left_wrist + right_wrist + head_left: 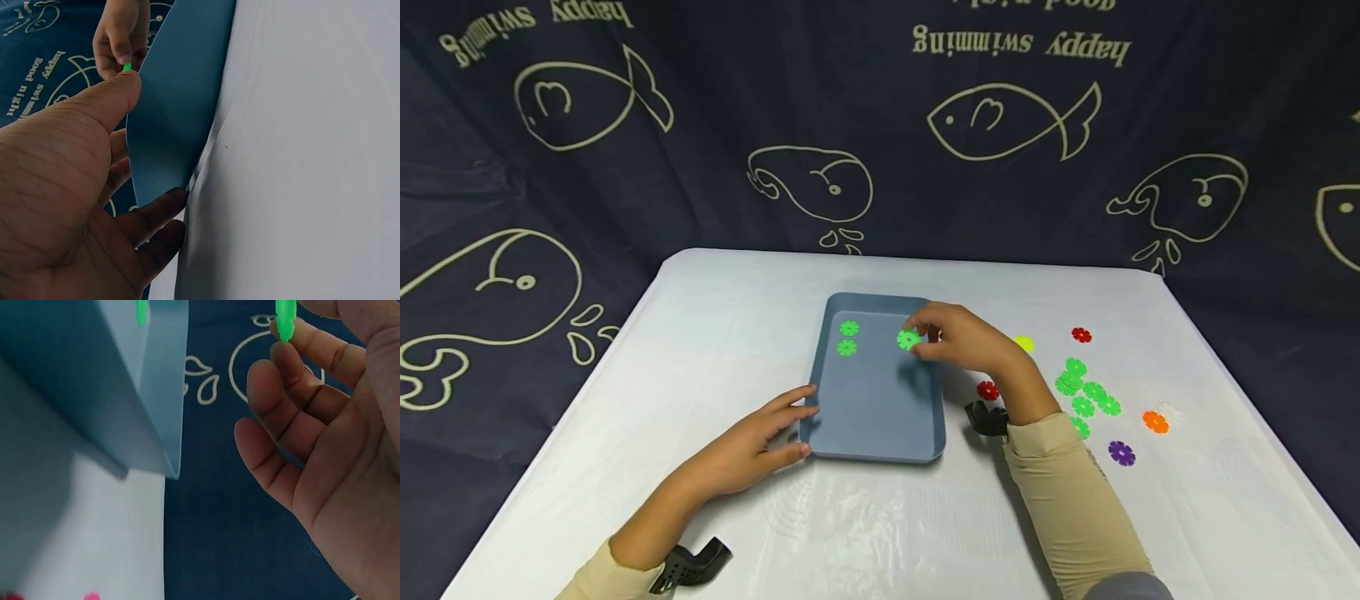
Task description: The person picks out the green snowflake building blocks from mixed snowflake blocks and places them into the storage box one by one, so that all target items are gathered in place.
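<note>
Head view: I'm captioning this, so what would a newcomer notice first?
Probably the green disc pinched by the right hand over the blue tray, near its far right corner. Two green discs lie in its far left part. Behind the table, pale fish outlines stand out on dark cloth.

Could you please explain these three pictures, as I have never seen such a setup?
There is no machine here, just a person's bare left hand and right hand. The widest picture is taken from the head, looking forward and down; the others come from the left and right wrists. On the white table lies a gray-blue tray with two green discs in it. To its right are loose notched discs in green, red, yellow, orange, purple and white. The left hand touches the tray's left edge, while the right hand pinches another green disc over the tray.
</note>
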Demonstrator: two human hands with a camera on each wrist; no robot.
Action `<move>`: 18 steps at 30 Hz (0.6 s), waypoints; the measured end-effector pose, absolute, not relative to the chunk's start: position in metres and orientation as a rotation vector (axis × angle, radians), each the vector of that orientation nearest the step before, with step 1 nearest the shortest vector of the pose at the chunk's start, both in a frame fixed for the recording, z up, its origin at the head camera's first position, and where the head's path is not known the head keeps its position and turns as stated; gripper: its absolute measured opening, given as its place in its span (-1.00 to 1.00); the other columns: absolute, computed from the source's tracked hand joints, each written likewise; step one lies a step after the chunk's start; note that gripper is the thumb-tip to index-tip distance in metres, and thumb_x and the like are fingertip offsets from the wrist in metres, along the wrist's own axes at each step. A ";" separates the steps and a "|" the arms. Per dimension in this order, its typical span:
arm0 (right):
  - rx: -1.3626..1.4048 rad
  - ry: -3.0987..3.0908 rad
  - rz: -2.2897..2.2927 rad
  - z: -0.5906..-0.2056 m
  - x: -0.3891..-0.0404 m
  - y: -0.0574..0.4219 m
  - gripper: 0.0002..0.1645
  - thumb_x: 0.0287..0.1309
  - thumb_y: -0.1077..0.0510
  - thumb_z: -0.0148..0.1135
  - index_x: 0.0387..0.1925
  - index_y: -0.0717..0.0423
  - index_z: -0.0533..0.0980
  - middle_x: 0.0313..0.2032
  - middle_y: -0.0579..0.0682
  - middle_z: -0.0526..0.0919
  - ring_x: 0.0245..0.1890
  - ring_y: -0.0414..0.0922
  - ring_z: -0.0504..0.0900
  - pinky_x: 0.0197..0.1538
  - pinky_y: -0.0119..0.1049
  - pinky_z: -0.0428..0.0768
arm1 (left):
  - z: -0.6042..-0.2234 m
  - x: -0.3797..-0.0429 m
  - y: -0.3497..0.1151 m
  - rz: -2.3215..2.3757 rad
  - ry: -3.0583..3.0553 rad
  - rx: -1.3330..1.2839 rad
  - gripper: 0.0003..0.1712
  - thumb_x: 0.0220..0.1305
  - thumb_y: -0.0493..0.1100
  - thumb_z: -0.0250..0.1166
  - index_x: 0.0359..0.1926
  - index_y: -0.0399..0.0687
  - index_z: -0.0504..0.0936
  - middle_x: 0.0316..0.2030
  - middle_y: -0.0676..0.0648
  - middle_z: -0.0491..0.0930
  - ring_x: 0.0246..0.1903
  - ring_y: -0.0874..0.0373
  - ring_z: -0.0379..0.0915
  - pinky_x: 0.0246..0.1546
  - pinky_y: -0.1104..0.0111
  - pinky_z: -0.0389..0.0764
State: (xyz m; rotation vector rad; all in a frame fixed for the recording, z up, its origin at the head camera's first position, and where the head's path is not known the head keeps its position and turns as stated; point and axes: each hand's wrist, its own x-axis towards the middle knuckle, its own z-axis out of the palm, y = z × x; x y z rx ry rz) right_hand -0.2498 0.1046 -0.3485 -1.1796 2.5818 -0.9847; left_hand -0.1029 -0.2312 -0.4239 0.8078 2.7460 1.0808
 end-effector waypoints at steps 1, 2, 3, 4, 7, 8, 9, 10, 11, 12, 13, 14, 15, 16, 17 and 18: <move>-1.180 2.576 -0.987 -0.348 -0.250 0.102 -0.68 0.20 0.25 0.35 0.01 0.18 0.61 -0.26 -0.01 0.57 -0.29 -0.10 0.49 -0.22 -0.19 0.52 | -0.424 -0.103 -0.231 1.079 2.746 0.808 -0.32 0.38 0.17 0.25 0.39 -0.06 0.43 0.51 0.07 0.08 0.43 0.01 0.09 0.27 -0.04 0.34; -1.177 2.572 -0.989 -0.348 -0.250 0.100 -0.68 0.20 0.25 0.35 0.01 0.17 0.62 -0.25 -0.01 0.57 -0.28 -0.10 0.49 -0.22 -0.19 0.53 | -0.424 -0.103 -0.231 1.075 2.747 0.809 -0.31 0.38 0.17 0.24 0.39 -0.06 0.43 0.51 0.06 0.08 0.44 0.01 0.09 0.26 -0.04 0.34; -1.177 2.570 -0.988 -0.348 -0.251 0.097 -0.68 0.20 0.25 0.35 0.01 0.17 0.62 -0.24 0.00 0.58 -0.28 -0.10 0.50 -0.20 -0.19 0.53 | -0.424 -0.103 -0.231 1.073 2.746 0.807 -0.31 0.38 0.18 0.24 0.39 -0.06 0.43 0.51 0.07 0.08 0.44 0.01 0.08 0.27 -0.04 0.34; -1.178 2.569 -0.986 -0.348 -0.251 0.095 -0.68 0.20 0.25 0.35 0.01 0.16 0.62 -0.24 0.00 0.58 -0.27 -0.10 0.50 -0.20 -0.19 0.53 | -0.424 -0.103 -0.231 1.074 2.743 0.806 -0.31 0.38 0.19 0.24 0.39 -0.06 0.43 0.51 0.07 0.08 0.44 0.02 0.07 0.27 -0.04 0.34; -1.187 2.573 -0.970 -0.348 -0.252 0.090 -0.68 0.20 0.24 0.33 0.01 0.16 0.62 -0.24 -0.02 0.59 -0.26 -0.10 0.50 -0.19 -0.19 0.53 | -0.423 -0.104 -0.231 1.068 2.744 0.805 -0.30 0.37 0.21 0.23 0.39 -0.05 0.43 0.51 0.09 0.07 0.45 0.02 0.05 0.27 -0.03 0.33; -1.188 2.576 -0.967 -0.347 -0.252 0.088 -0.68 0.20 0.24 0.34 0.01 0.15 0.62 -0.24 -0.02 0.59 -0.26 -0.10 0.51 -0.19 -0.19 0.53 | -0.423 -0.104 -0.231 1.066 2.746 0.805 -0.30 0.38 0.21 0.23 0.39 -0.05 0.43 0.51 0.09 0.07 0.45 0.02 0.05 0.27 -0.03 0.33; -1.197 2.577 -0.964 -0.347 -0.253 0.086 -0.68 0.20 0.23 0.34 0.00 0.15 0.62 -0.24 -0.03 0.59 -0.26 -0.10 0.51 -0.19 -0.19 0.53 | -0.423 -0.104 -0.231 1.065 2.746 0.804 -0.30 0.38 0.21 0.23 0.39 -0.05 0.43 0.51 0.09 0.07 0.45 0.02 0.06 0.28 -0.04 0.33; -1.205 2.577 -0.965 -0.346 -0.253 0.084 -0.68 0.19 0.23 0.34 0.00 0.15 0.62 -0.24 -0.03 0.59 -0.26 -0.09 0.51 -0.19 -0.19 0.53 | -0.423 -0.104 -0.231 1.064 2.747 0.804 -0.30 0.38 0.21 0.23 0.39 -0.05 0.43 0.51 0.08 0.07 0.44 0.01 0.07 0.27 -0.04 0.33; -1.213 2.575 -0.968 -0.346 -0.253 0.082 -0.68 0.19 0.23 0.35 -0.01 0.15 0.62 -0.23 -0.03 0.59 -0.25 -0.09 0.51 -0.18 -0.19 0.53 | -0.422 -0.104 -0.231 1.063 2.748 0.802 -0.30 0.38 0.20 0.23 0.39 -0.05 0.43 0.51 0.08 0.08 0.44 0.01 0.07 0.27 -0.04 0.33; -1.221 2.575 -0.968 -0.346 -0.254 0.080 -0.68 0.18 0.22 0.36 -0.01 0.15 0.63 -0.22 -0.03 0.59 -0.25 -0.09 0.52 -0.17 -0.19 0.53 | -0.422 -0.104 -0.231 1.065 2.748 0.802 -0.30 0.38 0.20 0.23 0.39 -0.06 0.43 0.51 0.07 0.08 0.44 0.01 0.08 0.27 -0.04 0.33; -1.227 2.571 -0.975 -0.346 -0.254 0.078 -0.68 0.18 0.22 0.36 -0.01 0.15 0.63 -0.22 -0.04 0.60 -0.24 -0.09 0.52 -0.17 -0.19 0.53 | -0.422 -0.103 -0.231 1.067 2.747 0.802 -0.30 0.38 0.20 0.23 0.39 -0.06 0.43 0.51 0.07 0.08 0.44 0.01 0.08 0.27 -0.04 0.33; -1.235 2.566 -0.978 -0.347 -0.255 0.075 -0.68 0.18 0.22 0.37 -0.01 0.15 0.63 -0.22 -0.04 0.60 -0.24 -0.09 0.52 -0.17 -0.19 0.53 | -0.422 -0.103 -0.231 1.068 2.747 0.803 -0.30 0.38 0.19 0.23 0.39 -0.06 0.43 0.51 0.07 0.08 0.44 0.00 0.08 0.27 -0.04 0.33; -1.243 2.562 -0.981 -0.347 -0.256 0.073 -0.68 0.18 0.22 0.37 -0.01 0.16 0.63 -0.21 -0.04 0.60 -0.24 -0.09 0.52 -0.16 -0.19 0.53 | -0.422 -0.103 -0.231 1.072 2.744 0.803 -0.30 0.38 0.19 0.24 0.39 -0.06 0.43 0.51 0.07 0.08 0.44 0.01 0.08 0.27 -0.04 0.33; -1.247 2.561 -0.981 -0.347 -0.256 0.071 -0.68 0.18 0.22 0.37 -0.01 0.16 0.63 -0.21 -0.03 0.60 -0.24 -0.10 0.52 -0.16 -0.19 0.53 | -0.422 -0.103 -0.231 1.077 2.741 0.803 -0.30 0.37 0.19 0.24 0.39 -0.06 0.43 0.51 0.07 0.08 0.44 0.01 0.07 0.27 -0.04 0.33; -1.254 2.561 -0.977 -0.348 -0.257 0.069 -0.68 0.17 0.22 0.37 -0.01 0.16 0.63 -0.21 -0.03 0.60 -0.25 -0.10 0.53 -0.16 -0.20 0.53 | -0.423 -0.103 -0.231 1.077 2.741 0.805 -0.30 0.37 0.20 0.24 0.39 -0.06 0.43 0.51 0.06 0.09 0.44 0.01 0.07 0.27 -0.04 0.33; -1.256 2.560 -0.976 -0.348 -0.258 0.067 -0.67 0.17 0.22 0.38 -0.01 0.17 0.63 -0.21 -0.03 0.61 -0.25 -0.10 0.52 -0.16 -0.20 0.53 | -0.423 -0.104 -0.231 1.078 2.741 0.806 -0.30 0.37 0.20 0.24 0.39 -0.06 0.43 0.51 0.06 0.09 0.44 0.02 0.07 0.27 -0.04 0.33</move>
